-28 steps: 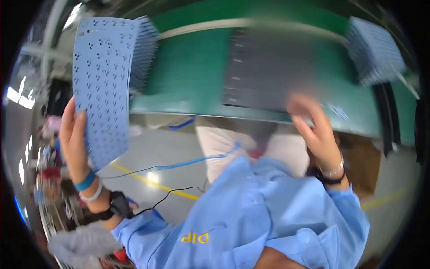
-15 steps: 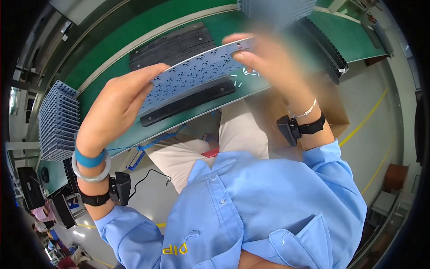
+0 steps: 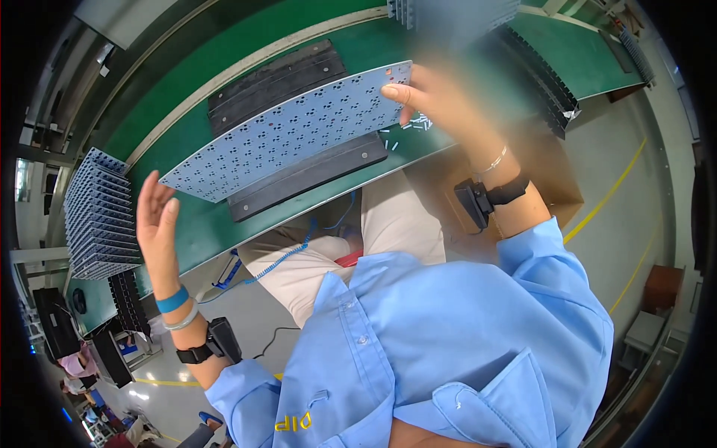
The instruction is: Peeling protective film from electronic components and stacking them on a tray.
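Observation:
A long, thin blue-grey board [image 3: 291, 123] with rows of small dark marks, perhaps a circuit board panel, is tilted up on its edge above the bench. My right hand [image 3: 437, 101] grips its right end, thumb on the face toward me and fingers mostly behind. Just off the board's left end is my left hand [image 3: 158, 228], open, fingers apart and holding nothing. Beneath the board lie two black bars, the near bar [image 3: 310, 179] along the front and the far bar [image 3: 276, 81] behind, partly hidden by the board.
Similar boards stand in a stack [image 3: 101, 216] at the left, and a blurred stack [image 3: 467, 19] is at the far right. Small white pieces [image 3: 420, 123] lie near the right hand. A black slotted rail [image 3: 538, 71] crosses the green bench [image 3: 478, 82]. A brown carton [image 3: 545, 168] sits below.
My left hand has let go of the board's left end and moved down and left. The board's left part now shows fully. My right hand keeps its grip and has shifted slightly left.

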A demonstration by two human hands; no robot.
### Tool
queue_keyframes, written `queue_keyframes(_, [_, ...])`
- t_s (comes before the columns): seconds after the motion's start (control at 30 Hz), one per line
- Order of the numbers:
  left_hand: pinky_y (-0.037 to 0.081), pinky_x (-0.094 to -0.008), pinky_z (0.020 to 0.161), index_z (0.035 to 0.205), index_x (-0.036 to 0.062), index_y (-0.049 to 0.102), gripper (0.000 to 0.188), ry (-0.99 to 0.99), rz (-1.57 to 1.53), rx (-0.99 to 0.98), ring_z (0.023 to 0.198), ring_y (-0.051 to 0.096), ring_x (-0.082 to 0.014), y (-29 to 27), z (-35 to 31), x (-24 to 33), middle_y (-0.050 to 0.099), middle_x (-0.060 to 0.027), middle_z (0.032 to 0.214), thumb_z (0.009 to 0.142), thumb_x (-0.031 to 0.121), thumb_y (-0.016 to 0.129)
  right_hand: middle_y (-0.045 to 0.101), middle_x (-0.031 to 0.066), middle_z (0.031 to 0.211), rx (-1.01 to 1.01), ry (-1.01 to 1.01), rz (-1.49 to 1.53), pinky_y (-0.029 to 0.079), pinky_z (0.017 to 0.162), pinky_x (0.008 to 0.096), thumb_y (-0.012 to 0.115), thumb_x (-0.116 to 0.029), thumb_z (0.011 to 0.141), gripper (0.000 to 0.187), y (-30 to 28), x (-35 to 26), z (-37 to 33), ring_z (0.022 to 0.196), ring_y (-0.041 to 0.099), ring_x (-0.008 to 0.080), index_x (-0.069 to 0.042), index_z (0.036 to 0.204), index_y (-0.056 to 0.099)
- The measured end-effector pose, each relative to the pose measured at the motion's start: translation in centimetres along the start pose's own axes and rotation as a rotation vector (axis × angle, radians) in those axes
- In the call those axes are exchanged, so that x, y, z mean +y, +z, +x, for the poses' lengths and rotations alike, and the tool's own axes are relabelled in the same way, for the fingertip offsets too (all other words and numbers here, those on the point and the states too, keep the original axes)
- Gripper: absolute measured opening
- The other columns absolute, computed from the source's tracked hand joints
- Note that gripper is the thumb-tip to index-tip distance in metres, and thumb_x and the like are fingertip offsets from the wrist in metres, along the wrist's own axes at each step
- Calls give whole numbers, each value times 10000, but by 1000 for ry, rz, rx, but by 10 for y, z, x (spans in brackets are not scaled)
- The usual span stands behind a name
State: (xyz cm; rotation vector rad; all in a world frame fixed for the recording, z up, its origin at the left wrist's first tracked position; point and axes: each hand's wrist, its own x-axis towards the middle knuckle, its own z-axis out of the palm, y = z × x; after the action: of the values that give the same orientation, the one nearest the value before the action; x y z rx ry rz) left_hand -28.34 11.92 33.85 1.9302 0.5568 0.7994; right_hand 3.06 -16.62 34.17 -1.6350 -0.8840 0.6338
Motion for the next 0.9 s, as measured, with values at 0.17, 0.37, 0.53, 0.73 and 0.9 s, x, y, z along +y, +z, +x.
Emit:
queue_keyframes(0.17, [383, -287, 934, 1242, -9, 479, 420, -148, -225, -23, 1015, 521, -141, 20, -3, -36, 572, -77, 1126, 871, 141, 607, 598, 2, 833, 15, -7, 24, 446, 560, 199, 631, -306, 855, 303, 2, 1, 0, 594, 508, 65, -47, 1012, 615])
queue_keyframes(0.37, [376, -265, 939, 1191, -22, 502, 354, -140, -342, -72, 1026, 512, -124, 34, 18, -42, 567, -78, 1134, 884, 135, 586, 607, 26, 848, 18, 7, -92, 395, 556, 218, 583, -380, 860, 415, 4, 8, 14, 612, 543, 86, -28, 1080, 587])
queue_keyframes(0.53, [415, -221, 786, 1088, 4, 566, 263, -193, -355, -89, 855, 527, -77, 41, 39, -44, 597, -30, 958, 877, 158, 592, 592, -6, 829, -38, 135, 83, 365, 526, 190, 587, -328, 871, 363, 3, 35, 44, 600, 476, 50, -45, 1098, 576])
queue_keyframes(0.73, [352, -182, 534, 949, 25, 573, 170, -304, -6, -341, 630, 464, -38, 30, 48, -52, 562, 21, 767, 873, 176, 583, 564, -22, 809, -61, 293, 147, 283, 470, 168, 578, -312, 880, 380, 8, 43, 43, 559, 379, 29, -40, 1144, 549])
queue_keyframes(0.9, [316, -160, 485, 942, 40, 566, 178, -251, -138, -202, 575, 438, -22, 42, 37, -42, 539, 35, 735, 887, 208, 570, 558, -27, 792, -42, 245, 243, 273, 445, 165, 578, -321, 882, 383, 3, 49, 42, 558, 385, 19, -39, 1140, 554])
